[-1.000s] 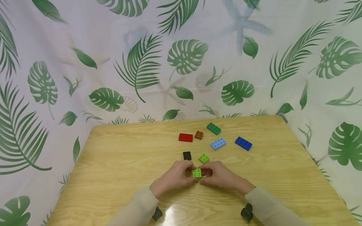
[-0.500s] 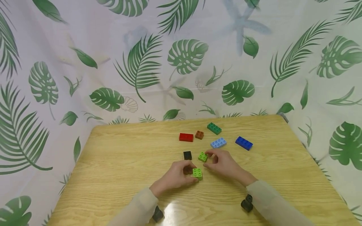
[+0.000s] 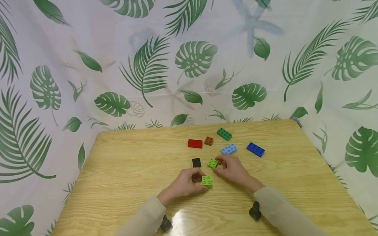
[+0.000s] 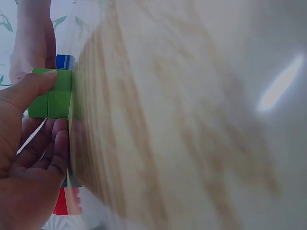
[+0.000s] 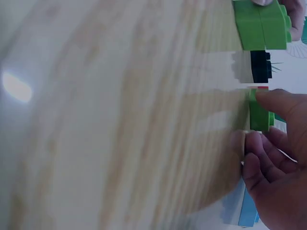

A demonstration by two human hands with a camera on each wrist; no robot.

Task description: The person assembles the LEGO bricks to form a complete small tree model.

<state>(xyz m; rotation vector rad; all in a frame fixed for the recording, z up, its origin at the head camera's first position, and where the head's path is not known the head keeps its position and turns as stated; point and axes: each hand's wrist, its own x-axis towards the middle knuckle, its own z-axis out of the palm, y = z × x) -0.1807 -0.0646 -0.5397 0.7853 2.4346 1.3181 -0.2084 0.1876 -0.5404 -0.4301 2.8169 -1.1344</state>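
left hand (image 3: 186, 184) grips near lime stack (image 3: 207, 182), right hand (image 3: 232, 169) pinches farther lime brick (image 3: 211, 163), right of black brick (image 3: 196, 162).

I see that the right hand (image 3: 233, 170) is no more at the lime stack (image 3: 206, 181); it pinches the lime brick (image 3: 212, 163) beyond.

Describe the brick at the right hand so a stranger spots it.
On the wooden table, find the right hand. It pinches a lime-green brick with four studs, one layer high, unlike the two-layer lime stack in the left hand.
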